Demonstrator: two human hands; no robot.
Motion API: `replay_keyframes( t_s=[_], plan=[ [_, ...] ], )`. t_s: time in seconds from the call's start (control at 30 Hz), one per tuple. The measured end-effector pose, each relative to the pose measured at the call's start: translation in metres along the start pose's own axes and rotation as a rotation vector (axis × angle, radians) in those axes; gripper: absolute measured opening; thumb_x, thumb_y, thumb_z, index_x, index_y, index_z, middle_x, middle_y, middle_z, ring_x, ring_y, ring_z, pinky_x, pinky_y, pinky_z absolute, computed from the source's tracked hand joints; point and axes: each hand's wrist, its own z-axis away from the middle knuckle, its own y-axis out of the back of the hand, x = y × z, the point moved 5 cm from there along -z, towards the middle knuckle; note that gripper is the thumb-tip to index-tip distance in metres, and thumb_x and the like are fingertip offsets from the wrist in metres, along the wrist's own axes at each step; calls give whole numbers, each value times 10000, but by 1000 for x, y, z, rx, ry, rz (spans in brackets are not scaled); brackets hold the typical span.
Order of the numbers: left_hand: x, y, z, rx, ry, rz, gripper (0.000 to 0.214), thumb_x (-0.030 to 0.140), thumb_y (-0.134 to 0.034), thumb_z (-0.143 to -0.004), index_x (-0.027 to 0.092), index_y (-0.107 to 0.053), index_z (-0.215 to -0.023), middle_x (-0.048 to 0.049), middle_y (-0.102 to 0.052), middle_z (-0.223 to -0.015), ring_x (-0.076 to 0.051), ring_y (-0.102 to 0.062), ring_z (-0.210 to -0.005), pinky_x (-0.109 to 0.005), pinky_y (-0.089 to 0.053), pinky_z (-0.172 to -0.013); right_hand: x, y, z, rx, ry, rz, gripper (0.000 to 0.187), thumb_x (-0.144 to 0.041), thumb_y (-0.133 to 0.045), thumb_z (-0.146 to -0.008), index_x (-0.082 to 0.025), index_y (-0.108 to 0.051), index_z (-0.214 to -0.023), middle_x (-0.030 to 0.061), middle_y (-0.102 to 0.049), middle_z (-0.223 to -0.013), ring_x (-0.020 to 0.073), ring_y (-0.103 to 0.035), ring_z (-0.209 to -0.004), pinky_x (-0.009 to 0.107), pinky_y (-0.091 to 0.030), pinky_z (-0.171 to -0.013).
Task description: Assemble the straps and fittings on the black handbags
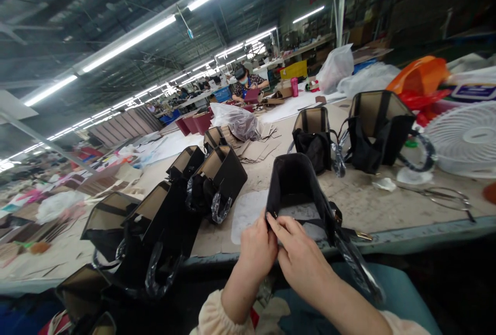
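A black handbag body (296,170) lies at the table's front edge, its open side showing a dark inside. My left hand (258,246) is closed on the bag's near left edge, with its thumb up at the rim. Beside it, my right hand (296,239) presses its fingers on the same edge; its other fingers curl over the near side. A plastic-wrapped handle (358,262) hangs from the bag's right side over the table edge. Under the bag is a pale translucent sheet (248,211). What the fingertips pinch, beyond the bag's edge, is hidden.
Several black handbags with tan insides (220,170) stand to the left, and two more (372,123) at the right. Scissors (445,196) lie near the front edge by a white fan (468,139). Across the table sits another person (248,84) with maroon pieces.
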Motion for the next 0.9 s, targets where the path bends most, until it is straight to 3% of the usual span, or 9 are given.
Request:
replay_keyframes(
  t_s=[0.2, 0.4, 0.63, 0.77, 0.9],
  plan=[
    [-1, -3, 1, 2, -14, 20, 306, 170, -386, -836, 179, -514, -1113, -75, -653, -1004, -208, -622, -899, -305, -479, -762, 2, 6, 8, 72, -4, -141, 476, -39, -383, -771, -230, -529, -1182, 75, -527, -1082, 190, -511, -1021, 354, -458, -909],
    [-2, -7, 3, -2, -21, -23, 375, 198, -378, -849, 148, -446, -1215, -105, -648, -1016, -226, -623, -894, -334, -484, -760, 11, 6, -2, 123, -36, -155, 574, -48, -376, -766, -235, -421, -1307, 73, -514, -1171, 175, -520, -1058, 346, -453, -933],
    [-1, -2, 4, 30, -22, 28, 223, 202, -364, -867, 184, -550, -990, -75, -655, -916, -200, -625, -841, -299, -481, -726, 6, 8, -4, 137, 17, -249, 414, -66, -386, -803, -221, -584, -1132, 59, -584, -1124, 162, -543, -1040, 325, -442, -946],
    [-1, -3, 5, 25, -41, 74, 227, 166, -394, -840, 170, -544, -1010, -84, -651, -950, -215, -619, -864, -323, -479, -745, 12, 9, -4, 191, -62, -338, 256, -118, -442, -821, -206, -631, -970, 50, -618, -977, 160, -579, -932, 293, -490, -835],
    [-3, -6, 5, 29, -59, 127, 328, 134, -395, -824, 149, -503, -1134, -115, -638, -1017, -236, -607, -925, -355, -473, -790, 19, 7, -7, 228, -94, -384, 290, -144, -459, -835, -216, -600, -1078, 46, -614, -969, 152, -587, -896, 277, -498, -789]
  ],
)
